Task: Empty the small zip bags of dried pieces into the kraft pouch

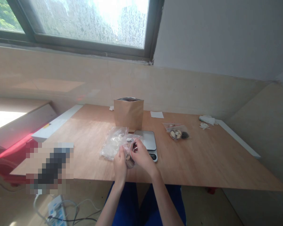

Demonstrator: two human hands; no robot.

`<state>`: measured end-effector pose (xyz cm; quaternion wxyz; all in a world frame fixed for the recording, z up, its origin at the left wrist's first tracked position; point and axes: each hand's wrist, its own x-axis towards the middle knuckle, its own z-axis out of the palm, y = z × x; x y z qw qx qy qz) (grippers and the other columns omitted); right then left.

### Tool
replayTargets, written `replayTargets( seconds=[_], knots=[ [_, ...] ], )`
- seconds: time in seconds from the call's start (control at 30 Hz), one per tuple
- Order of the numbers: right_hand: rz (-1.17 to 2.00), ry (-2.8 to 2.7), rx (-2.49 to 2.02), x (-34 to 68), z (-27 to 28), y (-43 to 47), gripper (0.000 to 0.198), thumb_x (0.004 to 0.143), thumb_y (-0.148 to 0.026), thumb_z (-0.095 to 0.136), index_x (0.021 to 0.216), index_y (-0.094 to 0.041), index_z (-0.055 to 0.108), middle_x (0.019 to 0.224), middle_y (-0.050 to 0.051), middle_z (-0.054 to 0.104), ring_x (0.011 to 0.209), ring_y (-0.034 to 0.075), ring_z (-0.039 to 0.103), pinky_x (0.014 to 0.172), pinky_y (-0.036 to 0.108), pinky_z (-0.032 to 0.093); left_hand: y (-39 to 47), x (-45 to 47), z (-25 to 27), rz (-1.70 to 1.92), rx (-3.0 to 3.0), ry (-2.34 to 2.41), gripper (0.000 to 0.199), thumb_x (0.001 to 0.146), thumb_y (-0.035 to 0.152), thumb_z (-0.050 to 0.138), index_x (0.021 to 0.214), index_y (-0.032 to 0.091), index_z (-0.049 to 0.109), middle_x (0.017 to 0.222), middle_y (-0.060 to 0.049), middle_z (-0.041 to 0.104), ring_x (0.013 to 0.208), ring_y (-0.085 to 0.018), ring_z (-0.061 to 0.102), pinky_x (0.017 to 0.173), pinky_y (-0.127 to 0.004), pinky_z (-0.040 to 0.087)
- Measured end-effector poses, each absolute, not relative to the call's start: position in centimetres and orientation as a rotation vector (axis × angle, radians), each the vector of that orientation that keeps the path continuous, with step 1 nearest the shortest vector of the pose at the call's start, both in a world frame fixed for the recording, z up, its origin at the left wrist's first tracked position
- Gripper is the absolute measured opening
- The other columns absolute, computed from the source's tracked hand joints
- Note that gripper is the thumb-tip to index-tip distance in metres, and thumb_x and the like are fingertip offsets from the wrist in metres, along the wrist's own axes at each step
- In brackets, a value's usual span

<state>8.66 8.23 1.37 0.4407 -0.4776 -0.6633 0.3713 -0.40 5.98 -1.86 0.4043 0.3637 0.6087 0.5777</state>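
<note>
A heap of clear plastic bags (113,146) lies on the surface (202,157), in front of an upright brown paper pouch (128,113) with its top open. Just beside the heap, the left hand (119,162) grips a small zip bag (130,161) with pieces inside. The right hand (141,156) has curled fingers at that bag's mouth, by a dark piece; whether they grip it cannot be told. The bag looks partly done: contents in, seal apparently not closed. Next comes a kitchen scale (146,140), then a filled bag (178,133), seemingly finished, lying apart.
</note>
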Motion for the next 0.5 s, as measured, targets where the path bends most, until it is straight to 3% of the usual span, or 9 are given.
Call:
replayTargets(
  seconds=[0.13,0.5],
  knots=[
    [1.034,-1.472,-1.172,8.2,1.1,8.0,0.015,0.076,-0.03,0.057,0.086,-0.02,0.051,0.08,-0.001,0.058,0.066,0.012,0.057,0.061,0.024,0.048,6.6,-0.7,-2.1,1.473,0.839,1.518,0.05,0.081,0.055,0.04,0.076,0.013,0.067,0.066,-0.006,0.066,0.072,-0.022,0.062,0.064,-0.028,0.045],
    [1.107,-1.336,-1.139,9.1,1.2,8.4,0.025,0.071,-0.03,0.064,0.093,-0.019,0.057,0.089,0.003,0.064,0.074,0.014,0.062,0.07,0.026,0.051,7.8,-1.0,-3.0,1.449,0.681,1.356,0.051,0.078,0.057,0.046,0.085,0.01,0.065,0.074,-0.008,0.068,0.069,-0.019,0.063,0.065,-0.029,0.048]
  ],
)
